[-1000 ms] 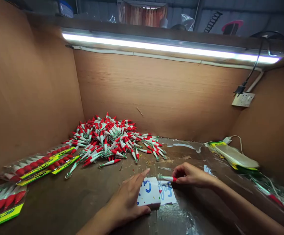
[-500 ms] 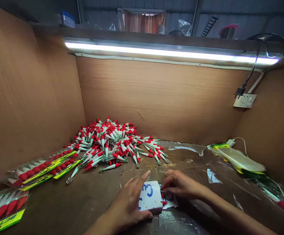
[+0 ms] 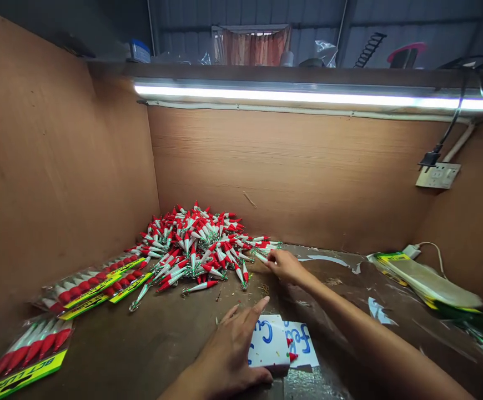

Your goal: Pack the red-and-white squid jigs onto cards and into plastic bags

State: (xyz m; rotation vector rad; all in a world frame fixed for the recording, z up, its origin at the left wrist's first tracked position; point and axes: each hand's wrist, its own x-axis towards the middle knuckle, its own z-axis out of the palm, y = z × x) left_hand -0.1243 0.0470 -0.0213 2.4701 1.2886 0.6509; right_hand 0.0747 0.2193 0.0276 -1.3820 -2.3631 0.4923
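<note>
Loosely heaped red-and-white lures [image 3: 200, 244], right hand [image 3: 285, 266] touching them.

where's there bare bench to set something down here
Bare brown bench lies between the packed lure cards and the left hand on the white lettered block. More lies between the right forearm and the clear bag stack. The red-and-white lure pile, where the right hand reaches, is crowded.

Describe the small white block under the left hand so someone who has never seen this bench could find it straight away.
Start at the big heap of red-and-white lures against the back wall, then come straight toward the near edge of the brown table. There the left hand presses on a white block. Unlike everything around it, it is boxy and bears blue handwritten letters.
</note>
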